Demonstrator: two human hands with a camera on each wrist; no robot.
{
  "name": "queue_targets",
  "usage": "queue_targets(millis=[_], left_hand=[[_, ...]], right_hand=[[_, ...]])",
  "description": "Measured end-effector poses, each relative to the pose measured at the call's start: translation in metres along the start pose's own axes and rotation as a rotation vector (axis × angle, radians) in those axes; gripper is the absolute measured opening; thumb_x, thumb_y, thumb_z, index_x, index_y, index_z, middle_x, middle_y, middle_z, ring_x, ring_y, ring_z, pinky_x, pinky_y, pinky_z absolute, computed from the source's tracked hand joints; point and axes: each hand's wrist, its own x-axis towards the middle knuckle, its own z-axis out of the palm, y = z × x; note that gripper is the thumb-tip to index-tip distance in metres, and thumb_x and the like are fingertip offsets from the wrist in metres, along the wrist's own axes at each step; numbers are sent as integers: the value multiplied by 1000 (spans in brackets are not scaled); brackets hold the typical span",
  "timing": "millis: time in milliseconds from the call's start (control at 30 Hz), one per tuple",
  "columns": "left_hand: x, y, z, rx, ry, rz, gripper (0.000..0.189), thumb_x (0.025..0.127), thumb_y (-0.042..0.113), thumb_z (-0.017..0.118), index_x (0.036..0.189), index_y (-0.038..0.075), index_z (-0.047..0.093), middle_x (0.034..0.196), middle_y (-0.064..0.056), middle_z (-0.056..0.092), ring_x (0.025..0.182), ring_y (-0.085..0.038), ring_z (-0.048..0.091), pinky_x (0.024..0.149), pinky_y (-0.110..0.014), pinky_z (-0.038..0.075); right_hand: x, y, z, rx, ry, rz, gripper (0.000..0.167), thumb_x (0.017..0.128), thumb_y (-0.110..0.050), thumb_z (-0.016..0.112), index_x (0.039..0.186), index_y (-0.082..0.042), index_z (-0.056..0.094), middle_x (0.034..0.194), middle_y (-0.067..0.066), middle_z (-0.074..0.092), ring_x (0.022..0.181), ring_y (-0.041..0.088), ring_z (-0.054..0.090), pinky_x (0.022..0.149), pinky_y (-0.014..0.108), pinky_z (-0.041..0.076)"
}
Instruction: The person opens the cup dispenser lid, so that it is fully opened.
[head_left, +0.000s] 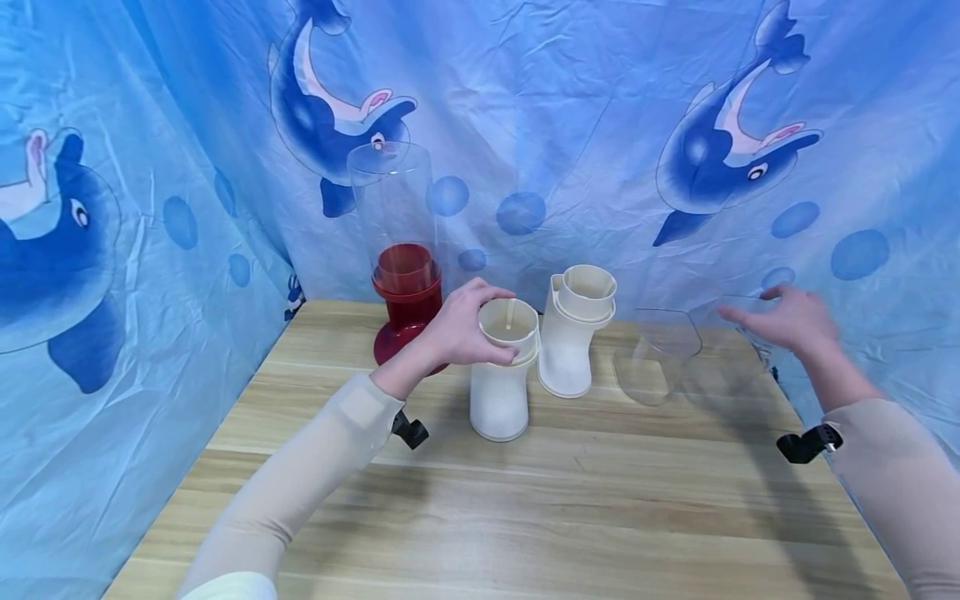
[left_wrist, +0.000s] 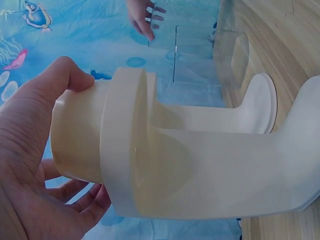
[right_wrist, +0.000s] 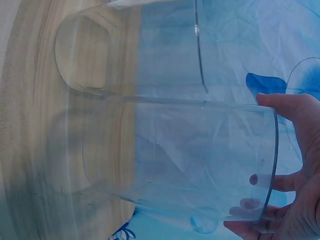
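My left hand (head_left: pixel 467 327) grips the collar at the top of a white elbow-shaped plastic base (head_left: pixel 498 408), which stands upright. In the left wrist view the thumb lies across the near side of the base's neck (left_wrist: pixel 77 135), with fingers round the far side. At the right, my right hand (head_left: pixel 795 319) holds the upper rim of a clear plastic cylinder (right_wrist: pixel 200 160), thumb on one side and fingers on the other. Beside it stands a second clear cylinder (head_left: pixel 651 383). Whether the held cylinder touches the table is hard to tell.
Just right of the held base stands a second white base (head_left: pixel 566 358). A red base (head_left: pixel 405 312) carrying a clear tube (head_left: pixel 393 200) is at the back left. Blue dolphin-print curtains (head_left: pixel 570 125) hang behind the wooden table (head_left: pixel 585 517).
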Motion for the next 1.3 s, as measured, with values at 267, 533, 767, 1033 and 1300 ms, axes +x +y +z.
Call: queue_targets(millis=[267, 533, 767, 1033, 1300], left_hand=[[3, -2, 0, -1, 1, -15, 80, 69, 39, 92, 141, 15, 67, 128, -6, 63, 120, -24, 59, 98, -45, 60], [7, -4, 0, 6, 3, -13, 82, 69, 39, 92, 143, 15, 67, 129, -6, 63, 122, -25, 59, 100, -46, 59], [10, -4, -1, 14, -13, -12, 82, 70, 39, 92, 144, 15, 66, 131, -6, 63, 124, -26, 60, 103, -46, 59], [16, -6, -3, 18, -22, -30, 82, 70, 38, 92, 144, 15, 66, 132, -7, 62, 125, -26, 58, 104, -47, 58], [22, -11, -6, 30, -25, -27, 82, 71, 38, 91, 145, 15, 65, 133, -8, 61, 125, -27, 57, 105, -48, 56]], right_hand=[[5, 10, 12, 21, -31, -22, 124, 90, -88, 50, 156, 15, 32, 151, 53, 29, 129, 71, 36, 90, 74, 47], [5, 12, 19, 28, -47, -2, 126, 90, -89, 50, 157, 16, 29, 151, 53, 27, 129, 71, 36, 89, 74, 48], [3, 14, 24, 26, -56, -12, 129, 88, -91, 49, 157, 17, 28, 150, 55, 27, 130, 72, 34, 94, 77, 46], [4, 14, 31, 25, -59, -28, 123, 92, -86, 51, 155, 18, 31, 149, 54, 30, 129, 71, 37, 94, 75, 48], [8, 18, 37, 29, -71, -38, 124, 91, -86, 51, 154, 19, 31, 149, 53, 32, 129, 71, 37, 90, 72, 50]])
